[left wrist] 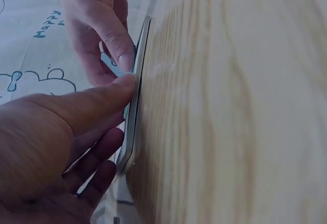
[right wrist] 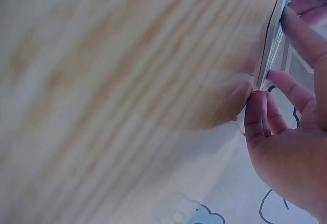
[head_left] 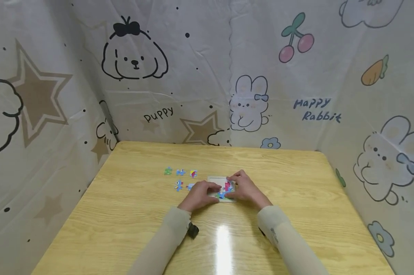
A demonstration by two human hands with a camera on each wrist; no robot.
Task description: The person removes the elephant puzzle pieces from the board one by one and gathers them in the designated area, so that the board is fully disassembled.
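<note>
A small jigsaw tray (head_left: 215, 178) with a pale frame lies flat on the table, partly filled with pink, blue and green pieces. From the left, my left hand (head_left: 200, 194) holds the tray; its thumb (left wrist: 97, 104) presses near the front edge and its other fingers curl by the side. My right hand (head_left: 247, 190) curls round the tray's right side, thumb on the nearer pieces, a fingertip by the far right corner. In the right wrist view, bent fingers (right wrist: 260, 112) touch the tray's outer edge. The hands cover part of the picture.
Several loose jigsaw pieces lie left of the tray, among them a green one (head_left: 168, 171), a red-and-yellow one (head_left: 193, 173) and a blue one (head_left: 178, 185). The wooden table (head_left: 124, 221) meets a printed cloth (head_left: 200, 76) at its back and sides.
</note>
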